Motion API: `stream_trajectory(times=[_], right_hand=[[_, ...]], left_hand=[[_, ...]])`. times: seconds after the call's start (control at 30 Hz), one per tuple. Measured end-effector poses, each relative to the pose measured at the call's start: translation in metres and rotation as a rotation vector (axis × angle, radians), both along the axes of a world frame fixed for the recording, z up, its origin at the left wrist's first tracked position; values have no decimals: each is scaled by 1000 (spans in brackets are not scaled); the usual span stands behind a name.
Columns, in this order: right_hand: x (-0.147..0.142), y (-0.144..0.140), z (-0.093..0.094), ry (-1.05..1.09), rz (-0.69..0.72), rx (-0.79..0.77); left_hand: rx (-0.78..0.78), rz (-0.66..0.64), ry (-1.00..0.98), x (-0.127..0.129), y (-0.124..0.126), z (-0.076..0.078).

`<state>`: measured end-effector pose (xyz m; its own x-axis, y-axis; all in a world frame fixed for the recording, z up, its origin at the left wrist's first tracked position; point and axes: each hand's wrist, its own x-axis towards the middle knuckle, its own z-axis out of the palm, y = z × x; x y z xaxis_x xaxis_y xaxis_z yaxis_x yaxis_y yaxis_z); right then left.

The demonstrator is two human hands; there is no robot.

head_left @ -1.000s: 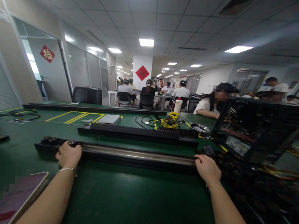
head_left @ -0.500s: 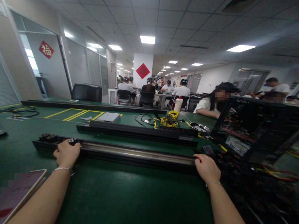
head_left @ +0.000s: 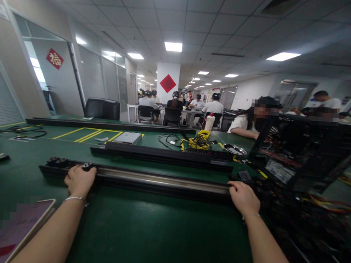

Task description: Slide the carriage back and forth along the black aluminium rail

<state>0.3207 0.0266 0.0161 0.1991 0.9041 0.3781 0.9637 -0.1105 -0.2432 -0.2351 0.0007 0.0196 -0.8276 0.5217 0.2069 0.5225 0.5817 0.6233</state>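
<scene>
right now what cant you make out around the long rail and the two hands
- Fingertips of the left hand and right hand: curled over the long black rail with the silver strip, so the grip is hidden, head view.
- Flat device near the left arm: pixelated and cut by the bottom edge.
- Dark wire rack at right: blurred, contents unclear.
- Small black parts on the rail's left end: too small.

table (head_left: 144, 233): dark green | rail (head_left: 160, 181): black, silver | floor lines (head_left: 82, 134): yellow

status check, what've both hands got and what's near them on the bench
Left hand and right hand each gripping an end of the long rail. Rail flat on green bench. Open computer case close to right hand.
</scene>
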Motion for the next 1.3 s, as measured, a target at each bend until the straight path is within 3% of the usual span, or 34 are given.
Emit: stream_trajectory(times=[1.3], right_hand=[[2,1,-1,9,25,22]], left_hand=[[-35,-29,-22,-8,6,-9]])
